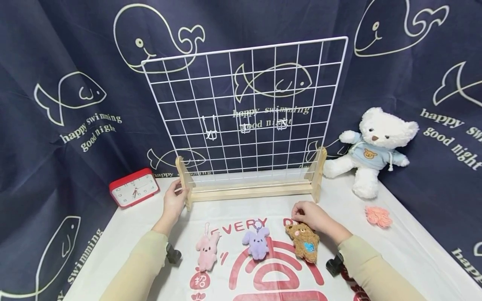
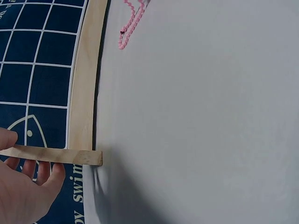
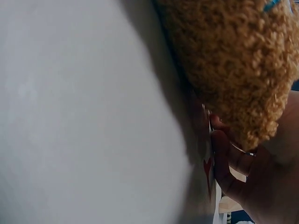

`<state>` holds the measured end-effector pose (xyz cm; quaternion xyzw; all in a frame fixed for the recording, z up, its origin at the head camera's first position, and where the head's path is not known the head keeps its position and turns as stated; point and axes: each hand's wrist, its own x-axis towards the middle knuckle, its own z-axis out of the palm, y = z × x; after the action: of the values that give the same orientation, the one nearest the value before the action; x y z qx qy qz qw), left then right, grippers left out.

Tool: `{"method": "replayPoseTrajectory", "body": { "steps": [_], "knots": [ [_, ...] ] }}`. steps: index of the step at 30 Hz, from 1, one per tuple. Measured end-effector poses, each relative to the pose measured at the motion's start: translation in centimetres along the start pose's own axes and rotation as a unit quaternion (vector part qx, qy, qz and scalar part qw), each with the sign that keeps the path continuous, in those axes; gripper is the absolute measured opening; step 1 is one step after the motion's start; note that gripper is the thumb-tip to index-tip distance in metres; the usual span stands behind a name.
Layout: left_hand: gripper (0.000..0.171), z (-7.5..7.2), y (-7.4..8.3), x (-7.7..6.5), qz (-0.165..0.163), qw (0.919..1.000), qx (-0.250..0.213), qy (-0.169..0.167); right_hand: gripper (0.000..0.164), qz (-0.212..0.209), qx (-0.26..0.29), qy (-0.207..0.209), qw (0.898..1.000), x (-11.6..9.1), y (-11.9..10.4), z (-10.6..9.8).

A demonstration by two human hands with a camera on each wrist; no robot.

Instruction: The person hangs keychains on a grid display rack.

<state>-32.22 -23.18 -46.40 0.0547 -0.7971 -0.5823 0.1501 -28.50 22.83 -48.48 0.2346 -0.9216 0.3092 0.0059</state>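
My left hand (image 1: 175, 201) grips the left wooden upright of the stand (image 1: 248, 192), which holds up a white wire grid (image 1: 241, 90). In the left wrist view the thumb and fingers are on opposite sides of the wooden piece (image 2: 79, 156). My right hand (image 1: 311, 215) is at the top of a brown plush bear keychain (image 1: 303, 244), its fingers curled about the keychain's ring end; the bear's fur partly hides the fingertips in the right wrist view. A purple plush keychain (image 1: 258, 246) and a pink plush keychain (image 1: 207, 253) lie left of the bear.
Several white hooks (image 1: 244, 125) hang on the grid. A red clock (image 1: 134, 187) stands at the left, and a white teddy bear (image 1: 370, 152) in a blue top sits at the right. Near it lies a pink-orange fluffy piece (image 1: 378, 216). Patterned dark cloth hangs behind.
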Motion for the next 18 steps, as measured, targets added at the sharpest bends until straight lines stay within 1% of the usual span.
{"method": "replayPoseTrajectory", "body": {
  "steps": [3,5,9,13,15,18],
  "knots": [
    [0.05,0.02,0.05,-0.01,-0.001,1.0,0.001,-0.002,0.017,-0.009,-0.003,-0.003,1.0,-0.13,0.08,0.03],
    [0.05,0.03,0.09,0.03,-0.001,1.0,0.002,-0.002,0.017,-0.008,0.002,-0.005,1.0,-0.19,0.08,-0.01],
    [0.049,0.07,0.13,0.01,0.0,1.0,0.001,-0.002,0.016,0.001,0.045,-0.006,0.999,-0.42,0.01,-0.16],
    [0.049,0.11,0.14,-0.02,0.0,1.0,-0.002,0.0,0.013,0.012,0.091,-0.008,0.996,-0.57,-0.1,-0.44],
    [0.05,0.13,0.12,-0.03,-0.002,1.0,-0.003,0.001,0.012,0.017,0.101,-0.008,0.995,-0.61,-0.17,-0.54],
    [0.05,0.16,0.07,-0.05,-0.006,1.0,-0.003,0.0,0.011,0.012,0.11,-0.003,0.994,-0.69,-0.18,-0.6]
  ]
}}
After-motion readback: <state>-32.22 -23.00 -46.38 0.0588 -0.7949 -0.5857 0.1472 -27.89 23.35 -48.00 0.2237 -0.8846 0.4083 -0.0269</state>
